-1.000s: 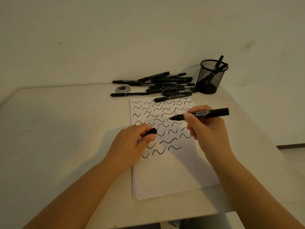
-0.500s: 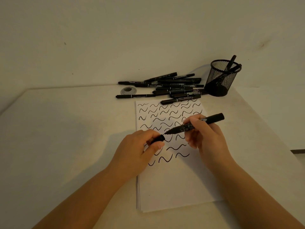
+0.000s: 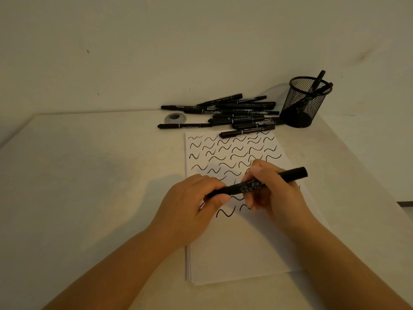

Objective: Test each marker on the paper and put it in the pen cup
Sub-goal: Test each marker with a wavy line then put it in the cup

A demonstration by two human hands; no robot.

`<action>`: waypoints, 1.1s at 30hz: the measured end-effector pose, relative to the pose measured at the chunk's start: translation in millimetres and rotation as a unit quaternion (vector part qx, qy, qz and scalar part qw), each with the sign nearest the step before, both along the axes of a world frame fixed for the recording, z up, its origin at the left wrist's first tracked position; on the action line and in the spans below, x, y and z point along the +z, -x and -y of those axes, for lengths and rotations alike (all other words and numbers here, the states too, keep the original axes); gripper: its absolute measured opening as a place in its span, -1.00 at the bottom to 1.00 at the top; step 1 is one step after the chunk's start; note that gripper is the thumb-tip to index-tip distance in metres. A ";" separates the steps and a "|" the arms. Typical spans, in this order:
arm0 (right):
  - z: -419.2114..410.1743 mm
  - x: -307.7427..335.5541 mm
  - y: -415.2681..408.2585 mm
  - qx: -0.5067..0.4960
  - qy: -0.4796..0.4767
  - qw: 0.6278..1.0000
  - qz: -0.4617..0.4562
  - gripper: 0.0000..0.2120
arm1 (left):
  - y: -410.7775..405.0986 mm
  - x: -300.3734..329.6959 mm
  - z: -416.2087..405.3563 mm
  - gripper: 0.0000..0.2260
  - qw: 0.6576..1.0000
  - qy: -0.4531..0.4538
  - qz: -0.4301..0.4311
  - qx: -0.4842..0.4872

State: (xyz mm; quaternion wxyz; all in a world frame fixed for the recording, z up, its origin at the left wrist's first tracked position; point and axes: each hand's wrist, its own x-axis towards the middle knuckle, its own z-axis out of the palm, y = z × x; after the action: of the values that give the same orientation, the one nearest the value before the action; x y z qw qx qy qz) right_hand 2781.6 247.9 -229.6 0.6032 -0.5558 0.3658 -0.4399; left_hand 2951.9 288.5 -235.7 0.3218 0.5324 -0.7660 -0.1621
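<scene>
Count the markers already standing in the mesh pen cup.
2 show: one marker leaning out past the far rim, another poking over the right rim of the pen cup. The dark mesh may hide more.

Dim, warm yellowish light; soft shadows, slightly grainy, wide-angle bending at edges.
</scene>
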 end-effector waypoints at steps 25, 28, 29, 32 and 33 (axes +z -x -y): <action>-3.7 -7.3 -9.8 -0.038 0.066 0.996 0.049 -0.74 | 5.4 4.2 -1.2 -0.81 0.979 -0.146 -0.135 -0.052; -2.9 -5.0 -9.2 -0.022 0.069 0.997 0.028 -0.79 | 3.3 6.6 0.0 -0.88 0.987 -0.103 -0.121 -0.038; -3.2 -3.3 -8.6 -0.028 0.066 0.997 0.021 -0.80 | 2.3 7.4 0.2 -0.89 0.988 -0.092 -0.120 -0.034; 0.7 2.7 0.2 -0.111 0.076 0.991 0.004 -0.79 | -1.6 9.4 1.3 -0.92 0.991 -0.071 -0.114 -0.015; 3.5 6.4 4.9 -0.150 0.079 0.985 -0.002 -0.77 | -3.4 9.9 2.7 -0.92 0.992 -0.065 -0.106 -0.002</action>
State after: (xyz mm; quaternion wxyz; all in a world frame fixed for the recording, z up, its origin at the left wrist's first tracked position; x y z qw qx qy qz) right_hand 2776.7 244.4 -223.2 0.4839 -0.5410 0.4105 -0.5520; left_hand 2955.2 285.9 -225.8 0.3654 0.5304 -0.7165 -0.2679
